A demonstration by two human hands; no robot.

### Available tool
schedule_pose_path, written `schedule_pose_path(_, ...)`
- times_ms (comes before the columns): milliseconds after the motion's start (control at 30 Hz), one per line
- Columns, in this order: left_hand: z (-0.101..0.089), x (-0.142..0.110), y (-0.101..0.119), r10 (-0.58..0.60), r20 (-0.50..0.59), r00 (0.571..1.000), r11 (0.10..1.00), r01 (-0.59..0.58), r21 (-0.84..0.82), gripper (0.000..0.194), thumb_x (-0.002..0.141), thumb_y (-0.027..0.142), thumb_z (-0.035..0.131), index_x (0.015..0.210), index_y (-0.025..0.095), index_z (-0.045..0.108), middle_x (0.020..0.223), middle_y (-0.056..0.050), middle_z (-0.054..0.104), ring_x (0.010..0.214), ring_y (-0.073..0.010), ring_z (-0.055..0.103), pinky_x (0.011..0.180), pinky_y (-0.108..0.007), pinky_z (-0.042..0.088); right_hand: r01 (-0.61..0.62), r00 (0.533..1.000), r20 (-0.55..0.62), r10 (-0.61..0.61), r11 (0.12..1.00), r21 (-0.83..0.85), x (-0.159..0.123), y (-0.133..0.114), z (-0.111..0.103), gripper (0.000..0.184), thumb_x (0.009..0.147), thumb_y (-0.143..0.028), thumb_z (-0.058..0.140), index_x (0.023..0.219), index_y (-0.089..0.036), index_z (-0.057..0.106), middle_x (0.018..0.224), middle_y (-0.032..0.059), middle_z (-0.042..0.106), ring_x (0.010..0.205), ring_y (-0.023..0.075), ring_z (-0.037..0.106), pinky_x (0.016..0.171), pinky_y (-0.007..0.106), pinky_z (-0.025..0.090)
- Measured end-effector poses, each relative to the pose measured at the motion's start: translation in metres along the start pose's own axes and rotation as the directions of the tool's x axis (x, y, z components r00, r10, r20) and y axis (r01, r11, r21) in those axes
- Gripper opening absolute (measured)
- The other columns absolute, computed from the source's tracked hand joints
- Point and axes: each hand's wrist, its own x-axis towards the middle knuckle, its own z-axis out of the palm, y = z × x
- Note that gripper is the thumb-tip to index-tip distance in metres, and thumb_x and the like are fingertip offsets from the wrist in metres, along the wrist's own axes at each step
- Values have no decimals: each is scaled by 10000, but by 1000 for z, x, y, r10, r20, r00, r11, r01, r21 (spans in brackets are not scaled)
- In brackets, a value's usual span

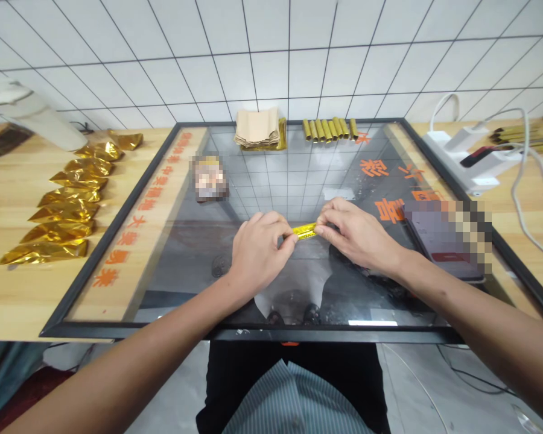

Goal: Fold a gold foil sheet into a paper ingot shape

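Note:
A small rolled tube of shiny gold foil [304,231] spans the gap between my two hands, just above the glass panel. My left hand [261,250] pinches its left end between thumb and fingers. At the other end, my right hand [356,234] grips it in the same way. The tube lies nearly level, its right end slightly higher in the picture. Both its ends are covered by my fingertips. Farther back on the glass is a row of similar gold tubes [328,129], beside a stack of brown paper sheets [257,126] with gold foil under it.
Beneath my hands is a black-framed glass panel [253,333] with orange lettering. Several folded gold foil pieces [63,212] line the wooden table at left. At right are a dark phone [438,238] and a white power strip [457,163] with cables. A blurred-out small item [209,179] sits on the glass.

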Motion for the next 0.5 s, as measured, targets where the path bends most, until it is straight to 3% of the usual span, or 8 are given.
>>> schedule_pose_path(500,-7,4,-4,-93,61,994,991,99,-91,161,948,215,726,793,250,750,1000,-19,691,1022,-235,589,939,-417,452,-60,998,-11,61,995,75,2,-5,-2,146,1041,-335,634,942,-245,691,1052,53,662,919,229,669,829,396,512)
